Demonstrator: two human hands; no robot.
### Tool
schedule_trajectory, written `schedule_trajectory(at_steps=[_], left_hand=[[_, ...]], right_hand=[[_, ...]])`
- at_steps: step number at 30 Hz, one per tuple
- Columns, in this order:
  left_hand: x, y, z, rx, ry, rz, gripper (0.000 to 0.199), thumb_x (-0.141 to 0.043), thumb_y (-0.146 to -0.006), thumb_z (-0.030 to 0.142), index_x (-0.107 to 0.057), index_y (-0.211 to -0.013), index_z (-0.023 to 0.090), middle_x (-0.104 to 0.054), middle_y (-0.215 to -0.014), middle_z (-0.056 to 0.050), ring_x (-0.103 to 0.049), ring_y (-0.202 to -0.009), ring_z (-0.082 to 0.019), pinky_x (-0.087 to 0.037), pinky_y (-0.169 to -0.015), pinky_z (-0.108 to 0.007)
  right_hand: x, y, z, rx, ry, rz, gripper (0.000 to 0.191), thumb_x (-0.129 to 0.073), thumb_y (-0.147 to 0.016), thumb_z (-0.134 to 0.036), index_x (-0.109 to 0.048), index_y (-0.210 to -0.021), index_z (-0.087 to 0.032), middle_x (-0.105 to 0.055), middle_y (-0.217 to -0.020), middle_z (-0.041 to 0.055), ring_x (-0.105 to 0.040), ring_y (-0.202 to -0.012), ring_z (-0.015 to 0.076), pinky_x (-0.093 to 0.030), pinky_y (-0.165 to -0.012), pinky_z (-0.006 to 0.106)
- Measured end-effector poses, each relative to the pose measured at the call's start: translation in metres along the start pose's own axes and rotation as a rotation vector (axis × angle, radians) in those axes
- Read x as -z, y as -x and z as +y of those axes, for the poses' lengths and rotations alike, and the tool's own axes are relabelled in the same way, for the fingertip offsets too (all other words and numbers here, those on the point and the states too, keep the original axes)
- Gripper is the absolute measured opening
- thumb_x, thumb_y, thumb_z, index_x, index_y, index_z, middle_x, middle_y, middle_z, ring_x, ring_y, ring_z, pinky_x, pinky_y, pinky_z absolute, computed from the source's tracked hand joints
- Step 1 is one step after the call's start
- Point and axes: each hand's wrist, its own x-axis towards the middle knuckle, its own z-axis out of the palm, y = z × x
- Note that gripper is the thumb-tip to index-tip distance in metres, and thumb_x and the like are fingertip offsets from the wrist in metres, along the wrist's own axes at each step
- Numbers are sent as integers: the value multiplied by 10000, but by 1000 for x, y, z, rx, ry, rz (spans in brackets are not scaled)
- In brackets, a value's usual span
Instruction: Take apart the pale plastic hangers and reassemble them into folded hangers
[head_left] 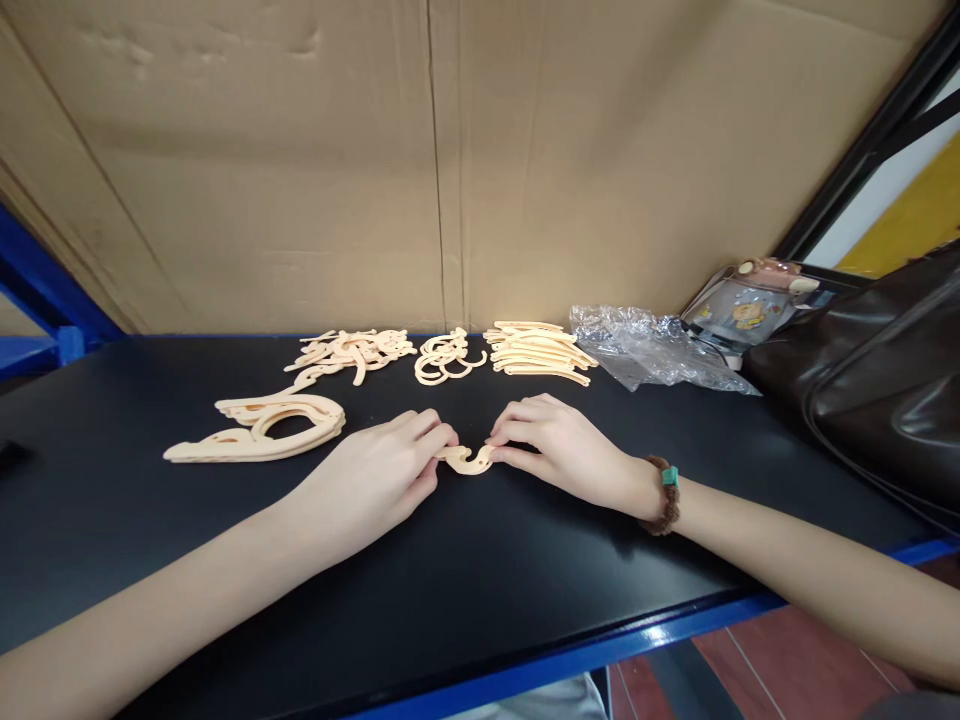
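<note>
A small curved beige piece (471, 462) is held between my two hands over the black table. My left hand (382, 470) pinches its left end. Its right end is between the thumb and fingers of my right hand (566, 455), which has a brown band with a green bead at the wrist. Left of my left hand lies a stack of larger beige pieces (328, 418) with a round opening. Behind my hands are a pile of mixed beige pieces (360, 350), a small heap of hooks (442, 362) and a pile of long strips (536, 350).
Crumpled clear plastic (652, 350) lies at the back right, beside a clear printed bag (746, 305) and a dark brown leather-like bag (877, 370). Cardboard (300, 170) stands behind the black table (450, 600), which has a blue front edge.
</note>
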Motion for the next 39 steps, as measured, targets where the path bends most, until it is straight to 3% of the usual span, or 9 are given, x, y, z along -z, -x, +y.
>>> schedule_trajectory(at_steps=[6, 13, 27, 39], left_hand=[[0, 0, 1, -29, -7, -7, 299, -393, -896, 82, -588, -1089, 202, -608, -951, -29, -605, -842, -188, -465, -670, -289], [0, -1, 0, -34, 4, -29, 288, -403, -889, 62, -591, -1059, 200, -604, -949, -28, -603, -853, -190, -475, -695, -288], [0, 1, 2, -67, 60, 16, 191, -441, -934, 171, -582, -1057, 209, -596, -979, -18, -590, -860, -177, -478, -699, -279], [-6, 0, -2, -25, 84, 1, 244, -376, -985, 246, -577, -1121, 221, -586, -982, -23, -600, -899, -185, -494, -714, -297]], right_hand=[[0, 0, 1, -13, -16, 5, 258, -507, -968, -350, -723, -964, -208, -691, -981, 26, -612, -892, 156, -410, -829, 306], [-2, 0, 1, -16, 19, -12, 275, -454, -995, -299, -714, -1044, -226, -672, -1011, 38, -608, -908, 163, -432, -825, 316], [-4, 0, 1, -92, -84, 28, 244, -451, -986, -219, -643, -1133, -192, -647, -1034, 56, -594, -970, 184, -489, -869, 325], [-6, 0, 2, -177, -227, 84, 194, -565, -937, -263, -658, -1091, -191, -669, -850, 15, -604, -789, 142, -473, -738, 264]])
